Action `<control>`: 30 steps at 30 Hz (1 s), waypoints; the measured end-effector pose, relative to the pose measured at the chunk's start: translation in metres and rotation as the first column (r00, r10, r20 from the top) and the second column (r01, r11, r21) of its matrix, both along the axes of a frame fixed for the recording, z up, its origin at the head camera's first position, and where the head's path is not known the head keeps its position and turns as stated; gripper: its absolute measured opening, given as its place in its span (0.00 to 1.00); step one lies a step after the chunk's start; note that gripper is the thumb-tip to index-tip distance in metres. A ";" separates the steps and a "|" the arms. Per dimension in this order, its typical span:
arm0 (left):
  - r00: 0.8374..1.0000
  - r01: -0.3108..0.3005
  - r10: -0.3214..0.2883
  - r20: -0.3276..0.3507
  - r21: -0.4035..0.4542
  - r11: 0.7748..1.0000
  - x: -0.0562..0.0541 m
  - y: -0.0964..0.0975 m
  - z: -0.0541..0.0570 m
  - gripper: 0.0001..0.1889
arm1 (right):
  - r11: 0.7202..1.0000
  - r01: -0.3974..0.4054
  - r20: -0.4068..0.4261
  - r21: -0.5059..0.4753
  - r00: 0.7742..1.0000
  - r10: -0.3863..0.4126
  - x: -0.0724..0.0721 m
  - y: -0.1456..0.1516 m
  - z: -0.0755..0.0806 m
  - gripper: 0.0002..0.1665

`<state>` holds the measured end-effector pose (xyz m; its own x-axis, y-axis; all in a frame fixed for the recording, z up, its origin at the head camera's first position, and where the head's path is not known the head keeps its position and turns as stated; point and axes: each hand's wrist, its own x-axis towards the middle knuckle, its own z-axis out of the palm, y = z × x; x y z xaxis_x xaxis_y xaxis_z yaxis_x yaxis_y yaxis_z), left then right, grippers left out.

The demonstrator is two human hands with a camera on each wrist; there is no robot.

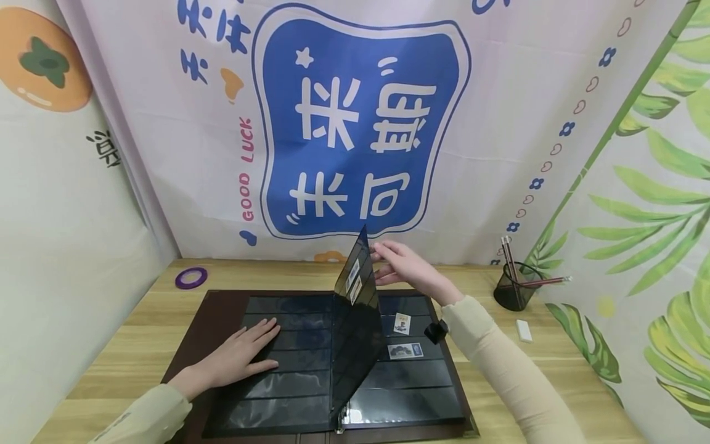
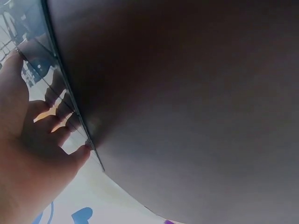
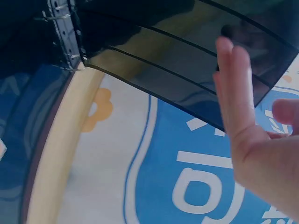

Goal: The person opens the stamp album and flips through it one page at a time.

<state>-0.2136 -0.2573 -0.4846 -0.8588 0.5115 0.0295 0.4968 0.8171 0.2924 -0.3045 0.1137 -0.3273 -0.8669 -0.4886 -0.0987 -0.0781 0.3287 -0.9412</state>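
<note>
A stamp album with a dark brown cover (image 1: 219,305) lies spread on the table, its black pages divided into clear strips. One black page (image 1: 357,336) stands upright at the binding, carrying two small stamps (image 1: 356,290). My right hand (image 1: 407,268) touches this page near its top outer edge; in the right wrist view its fingers (image 3: 240,88) are straight against the glossy sheet. My left hand (image 1: 235,354) rests flat with spread fingers on the left page (image 1: 299,357). On the right page lie a small stamp (image 1: 402,324) and a wider stamp (image 1: 405,351).
A purple tape roll (image 1: 191,277) sits at the table's back left. At the right stand a black mesh cup (image 1: 513,293) with several pencils and a white eraser (image 1: 524,331). A printed cloth (image 1: 222,185) hangs behind the wooden table (image 1: 133,327).
</note>
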 end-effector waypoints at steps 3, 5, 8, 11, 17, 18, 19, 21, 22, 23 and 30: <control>1.000 0.004 -0.004 -0.004 -0.005 1.000 -0.001 0.000 0.003 0.42 | 1.000 -0.030 -0.068 -0.005 0.997 0.030 0.008 0.005 -0.011 0.29; 1.000 0.014 -0.014 -0.016 -0.010 1.000 -0.002 0.001 0.006 0.42 | 0.998 -0.061 -0.119 0.002 0.991 0.061 0.013 0.009 -0.019 0.30; 1.000 0.017 -0.017 -0.021 0.000 1.000 -0.004 0.004 0.010 0.41 | 0.992 -0.125 -0.160 -0.007 0.980 0.122 0.019 0.015 -0.032 0.34; 1.000 -0.006 0.005 0.014 0.043 0.999 -0.008 0.012 0.018 0.41 | 0.981 -0.191 -0.165 -0.035 0.969 0.183 0.025 0.021 -0.042 0.40; 0.997 -0.039 0.020 0.080 0.249 0.968 -0.022 0.053 0.051 0.39 | 0.970 -0.233 -0.164 -0.074 0.962 0.219 0.032 0.026 -0.057 0.50; 0.997 -0.034 0.013 0.076 0.280 0.959 -0.025 0.062 0.059 0.38 | 0.971 -0.228 -0.170 -0.070 0.962 0.214 0.033 0.026 -0.058 0.50; 0.998 -0.023 0.001 0.070 0.308 0.951 -0.028 0.071 0.068 0.37 | 0.973 -0.220 -0.171 -0.068 0.963 0.206 0.033 0.026 -0.060 0.51; 0.996 -0.021 -0.010 0.084 0.363 0.932 -0.034 0.089 0.085 0.34 | 0.978 -0.202 -0.182 -0.057 0.965 0.189 0.033 0.026 -0.062 0.51; 0.995 -0.031 -0.009 0.100 0.389 0.921 -0.036 0.098 0.095 0.33 | 0.976 -0.204 -0.182 -0.068 0.965 0.189 0.033 0.025 -0.063 0.51; 0.994 -0.040 -0.007 0.112 0.410 0.911 -0.039 0.107 0.104 0.33 | 0.976 -0.205 -0.187 -0.075 0.964 0.189 0.033 0.025 -0.063 0.50; 0.989 -0.108 0.050 0.140 0.445 0.889 -0.056 0.154 0.154 0.30 | 0.971 -0.217 -0.181 -0.105 0.964 0.195 0.034 0.017 -0.061 0.49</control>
<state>-0.2692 -0.1029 -0.3304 -0.9075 0.3983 0.1334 0.3731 0.6185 0.6916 -0.2707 0.1310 -0.3880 -0.7451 -0.6575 0.1117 -0.2927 0.1719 -0.9406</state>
